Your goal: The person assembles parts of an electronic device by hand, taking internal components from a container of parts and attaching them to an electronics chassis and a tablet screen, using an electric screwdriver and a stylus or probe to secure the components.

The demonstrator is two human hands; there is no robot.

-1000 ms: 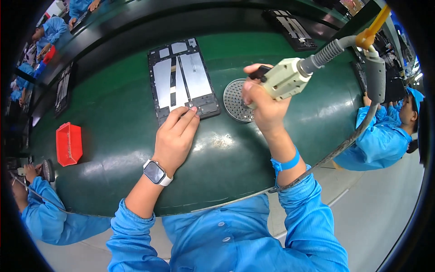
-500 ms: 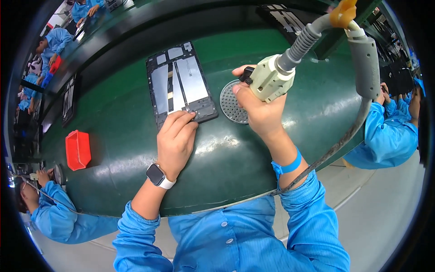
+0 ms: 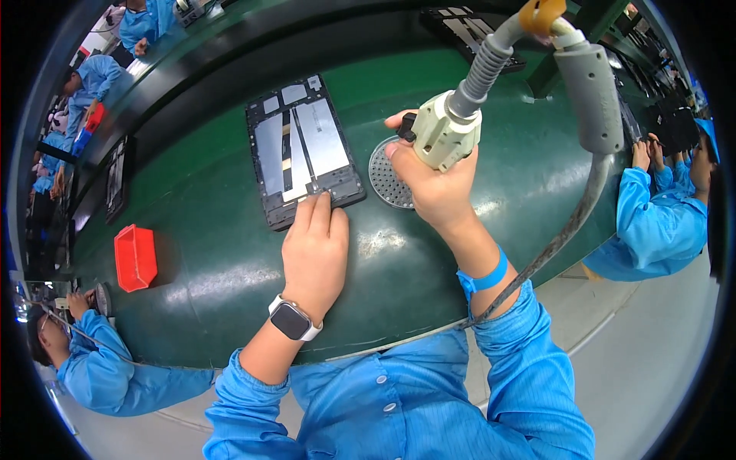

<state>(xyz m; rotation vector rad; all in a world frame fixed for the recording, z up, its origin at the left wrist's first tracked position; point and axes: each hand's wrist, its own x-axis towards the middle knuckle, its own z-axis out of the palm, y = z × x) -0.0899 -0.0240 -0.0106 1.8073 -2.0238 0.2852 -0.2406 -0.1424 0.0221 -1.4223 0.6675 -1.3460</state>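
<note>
Item 1: tablet (image 3: pixel 319 142), back cover off, flat on the green table (image 3: pixel 222 322), directly ahead of the left fingers and to the left of the right fingers. Black frame with small fittings round the edge; two broad silver panels split by dark strips running lengthwise, with a short pale patch on one strip; small silver plates at the far end; a dark grey block at the near end. Markings: faint specks on the right silver panel, too small to read.

Item 2: left hand (image 3: pixel 315 249). Fingers straight and side by side, tips resting on the tablet's near end; whether they pinch a small part cannot be told. White-strapped watch (image 3: pixel 290 320) behind them at the wrist, its face dark.

Item 3: right hand (image 3: pixel 441 184). Fingers wrapped around a cream hand tool (image 3: pixel 447 132) with a black lever and a grey ribbed sleeve; the working tip is hidden. Blue band (image 3: pixel 487 276) on the wrist behind.

Item 4: round metal dish (image 3: pixel 389 175), perforated top, between the tablet and the right fingers, partly covered by that hand.

Item 5: red bin (image 3: pixel 135 259), well to the left of the left fingers.
</note>
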